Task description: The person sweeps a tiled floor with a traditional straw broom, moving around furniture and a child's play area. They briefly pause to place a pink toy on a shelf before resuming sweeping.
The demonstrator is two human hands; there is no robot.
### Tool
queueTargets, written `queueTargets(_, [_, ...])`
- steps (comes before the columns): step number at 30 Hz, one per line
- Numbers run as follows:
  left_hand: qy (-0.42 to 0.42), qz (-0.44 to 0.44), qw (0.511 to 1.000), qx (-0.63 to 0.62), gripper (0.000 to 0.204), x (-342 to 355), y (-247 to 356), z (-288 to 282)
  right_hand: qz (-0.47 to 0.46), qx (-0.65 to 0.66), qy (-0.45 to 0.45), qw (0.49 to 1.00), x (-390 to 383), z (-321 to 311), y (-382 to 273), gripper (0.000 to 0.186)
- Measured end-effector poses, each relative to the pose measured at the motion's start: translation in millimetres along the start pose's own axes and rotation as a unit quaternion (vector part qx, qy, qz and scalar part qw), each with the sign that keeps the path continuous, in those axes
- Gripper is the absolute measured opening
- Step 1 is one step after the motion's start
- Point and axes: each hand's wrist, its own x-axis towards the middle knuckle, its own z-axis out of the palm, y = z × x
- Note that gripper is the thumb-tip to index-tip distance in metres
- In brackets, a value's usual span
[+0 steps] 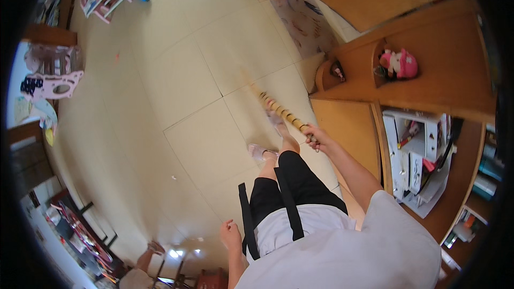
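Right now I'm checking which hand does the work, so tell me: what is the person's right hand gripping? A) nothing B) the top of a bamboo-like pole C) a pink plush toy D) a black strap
B: the right hand is closed around the upper end of the bamboo pole, which slants down to the tiled floor; the left hand hangs free.

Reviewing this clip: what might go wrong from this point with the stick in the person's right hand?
The right hand grips only the very end of the bamboo stick, so it may slip or twist. The stick passes close by the person's feet, a possible trip. It also runs close to the wooden cabinet, which it might knock.
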Motion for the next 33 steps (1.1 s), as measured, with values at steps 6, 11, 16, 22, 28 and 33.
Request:
queueTargets(6, [0.055,-0.121,0.987,-0.091,0.026,-36.3,-1.8,75.9,-0.059,0.005,0.068,0.996,61.6,21.9,-118.1,0.013])
queueTargets(11, [0.031,-0.286,0.952,-0.11,0.024,-132.0,11.8,128.4,-0.006,-0.036,0.112,0.993,163.4,119.9,-128.1,0.017])
queueTargets(16, [0.044,-0.369,0.91,-0.184,0.024,-181.4,55.6,181.4,-0.046,-0.217,-0.001,0.975,138.9,240.1,15.0,0.039])
queueTargets(22, [0.071,-0.354,0.91,-0.201,0.021,-188.8,81.6,200.6,0.059,-0.343,-0.167,0.922,107.8,286.4,89.9,0.053])
queueTargets(28, [0.085,-0.302,0.919,-0.24,0.021,-191.6,42.6,220.2,0.07,-0.336,-0.131,0.93,67.5,171.3,41.6,0.084])
queueTargets(33, [0.09,-0.267,0.935,-0.217,0.021,-205.6,-23.9,241.8,0.073,-0.288,-0.041,0.954,-24.7,39.6,41.3,0.058])
